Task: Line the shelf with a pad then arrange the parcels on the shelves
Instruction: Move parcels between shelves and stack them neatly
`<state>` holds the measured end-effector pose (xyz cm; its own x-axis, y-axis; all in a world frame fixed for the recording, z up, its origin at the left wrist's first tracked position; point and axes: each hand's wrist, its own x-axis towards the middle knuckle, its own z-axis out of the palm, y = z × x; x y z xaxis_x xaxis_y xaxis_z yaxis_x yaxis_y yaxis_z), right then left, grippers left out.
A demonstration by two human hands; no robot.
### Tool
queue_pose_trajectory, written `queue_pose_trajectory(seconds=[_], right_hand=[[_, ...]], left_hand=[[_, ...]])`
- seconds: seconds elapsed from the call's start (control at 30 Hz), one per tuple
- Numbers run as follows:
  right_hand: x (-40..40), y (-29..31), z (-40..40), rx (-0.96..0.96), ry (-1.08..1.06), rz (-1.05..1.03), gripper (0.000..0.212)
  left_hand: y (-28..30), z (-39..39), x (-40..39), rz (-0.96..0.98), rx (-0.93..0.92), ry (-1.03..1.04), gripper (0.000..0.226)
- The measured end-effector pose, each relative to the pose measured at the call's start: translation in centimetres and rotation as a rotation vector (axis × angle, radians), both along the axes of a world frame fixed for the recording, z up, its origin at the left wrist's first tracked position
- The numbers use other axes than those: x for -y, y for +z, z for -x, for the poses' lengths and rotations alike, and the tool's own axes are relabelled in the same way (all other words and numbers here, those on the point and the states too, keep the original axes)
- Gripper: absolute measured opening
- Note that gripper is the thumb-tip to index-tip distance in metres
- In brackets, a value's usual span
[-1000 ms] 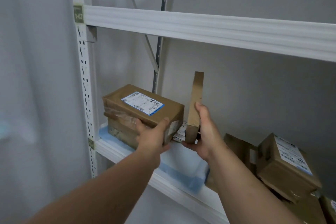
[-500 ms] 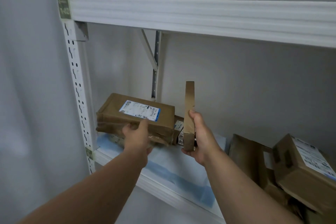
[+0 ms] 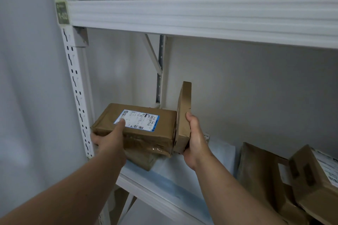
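Cardboard parcels: left grip [image 3: 109, 139] holds one [image 3: 139, 124]; right grip [image 3: 194, 139] holds another [image 3: 183, 115].

head view looks forward, close on the shelf [image 3: 164, 193].

A plain grey wall [image 3: 256, 87] fills the back from 12 to 3 o'clock, evenly and softly lit. A white slotted upright [image 3: 73, 71] runs from 11 down to 8 o'clock, with a greenish tag [image 3: 62, 12] reading 1-02 near its top, where a white ribbed beam [image 3: 201, 18] crosses to the right edge. Behind, at 12 o'clock, stand a rear post [image 3: 161, 64] and a slanted brace [image 3: 152, 53], and a pale wall [image 3: 27, 78] covers the left side.
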<state>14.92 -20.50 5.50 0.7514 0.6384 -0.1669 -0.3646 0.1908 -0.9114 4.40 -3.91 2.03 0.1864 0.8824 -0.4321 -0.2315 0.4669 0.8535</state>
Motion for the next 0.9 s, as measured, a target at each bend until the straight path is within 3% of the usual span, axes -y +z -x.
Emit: queue_pose_trajectory(seconds=[0.1, 0.3, 0.5, 0.57, 0.77, 0.9], right_hand=[[-0.4, 0.5, -1.2, -0.009, 0.049, -0.021, 0.051], [-0.4, 3.4, -4.8, 0.025, 0.057, -0.133, 0.044], [-1.1, 4.3, -9.1, 0.009, -0.079, -0.150, 0.078], [-1.7, 4.4, -10.2, 0.027, -0.121, -0.134, 0.080], [-5.3, 3.6, -11.6, 0.034, -0.197, -0.027, 0.083], [-7.6, 1.9, -11.6, 0.057, -0.222, 0.056, 0.062]], left_hand=[[0.4, -0.3, -0.2, -0.016, -0.022, 0.005, 0.113], [5.1, -3.1, 0.0, -0.144, -0.022, -0.004, 0.111], [9.8, -7.5, -2.0, -0.269, 0.002, -0.229, 0.097], [10.5, -8.8, -2.9, -0.280, -0.014, -0.269, 0.090], [8.1, -11.9, -8.3, -0.177, -0.082, -0.400, 0.073], [5.4, -13.2, -12.4, -0.130, -0.182, -0.474, 0.072]])
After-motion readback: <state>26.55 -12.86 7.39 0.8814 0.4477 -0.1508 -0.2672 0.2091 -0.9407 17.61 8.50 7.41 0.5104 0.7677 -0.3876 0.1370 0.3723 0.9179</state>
